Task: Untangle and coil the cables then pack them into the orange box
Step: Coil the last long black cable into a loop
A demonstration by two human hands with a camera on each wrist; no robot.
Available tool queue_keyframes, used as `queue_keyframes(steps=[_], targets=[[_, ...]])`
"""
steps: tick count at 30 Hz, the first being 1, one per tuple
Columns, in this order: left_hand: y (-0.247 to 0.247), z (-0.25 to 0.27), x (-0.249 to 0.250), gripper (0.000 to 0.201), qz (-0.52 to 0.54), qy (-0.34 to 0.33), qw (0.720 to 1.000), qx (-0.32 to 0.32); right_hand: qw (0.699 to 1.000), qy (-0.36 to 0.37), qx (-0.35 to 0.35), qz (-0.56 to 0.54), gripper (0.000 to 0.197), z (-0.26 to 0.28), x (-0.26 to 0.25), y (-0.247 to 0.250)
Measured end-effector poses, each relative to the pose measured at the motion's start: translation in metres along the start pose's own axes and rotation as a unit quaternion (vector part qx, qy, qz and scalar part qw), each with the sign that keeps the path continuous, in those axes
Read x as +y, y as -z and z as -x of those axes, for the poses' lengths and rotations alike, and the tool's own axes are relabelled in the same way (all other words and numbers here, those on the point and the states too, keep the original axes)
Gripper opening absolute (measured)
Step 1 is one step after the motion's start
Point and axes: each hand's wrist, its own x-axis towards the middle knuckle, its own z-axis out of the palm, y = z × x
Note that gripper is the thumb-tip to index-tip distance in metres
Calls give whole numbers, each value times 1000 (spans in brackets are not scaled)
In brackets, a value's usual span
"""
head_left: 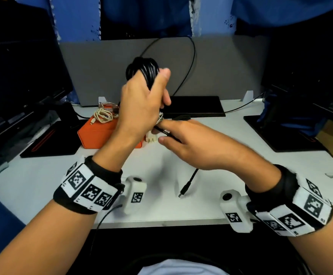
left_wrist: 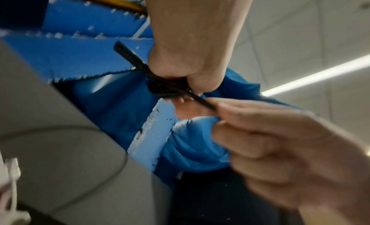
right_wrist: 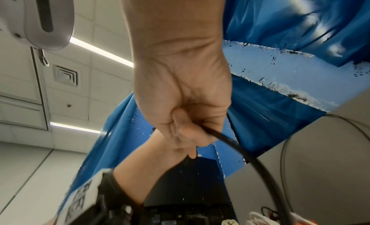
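My left hand [head_left: 151, 92] is raised above the table and grips a black cable coil [head_left: 142, 70] in its fist. The coil [left_wrist: 164, 89] also shows in the left wrist view, under the curled fingers. My right hand [head_left: 162, 133] pinches the coil's loose tail [head_left: 168, 134] just below the left hand. The tail's barrel plug [head_left: 183, 190] hangs down to the white table [head_left: 42, 179]. In the right wrist view the right hand [right_wrist: 184, 133] is closed round the black cable [right_wrist: 250, 158]. The orange box [head_left: 98, 135] stands behind my left forearm, with a beige cable bundle [head_left: 104, 114] lying on it.
A white plug [head_left: 151, 138] lies beside the orange box. A grey partition [head_left: 102, 66] with a thin black wire [head_left: 193, 56] looped over it backs the desk. A black monitor base [head_left: 195, 107] sits behind the hands, with dark monitors and black pads [head_left: 48, 141] at both sides.
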Motion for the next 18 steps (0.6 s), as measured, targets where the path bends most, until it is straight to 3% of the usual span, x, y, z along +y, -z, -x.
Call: queue_keyframes(steps=[3,6,8,10,13,18], targets=[[10,-6,-11,54,-102,-3,981,-166,996,6,75,37,17,3,3,19],[20,-3,-8,68,8,39,940,-338,983,2,185,-12,19,8,11,44],[24,1,-1,79,117,87,907,-395,970,2,237,-53,29,11,13,50],[23,4,4,78,214,93,874,-426,961,14,270,-54,33,12,10,48],[22,8,6,52,334,63,835,-433,952,33,298,-62,34,9,9,42],[13,10,8,37,450,62,804,-383,936,11,298,-185,67,1,7,19]])
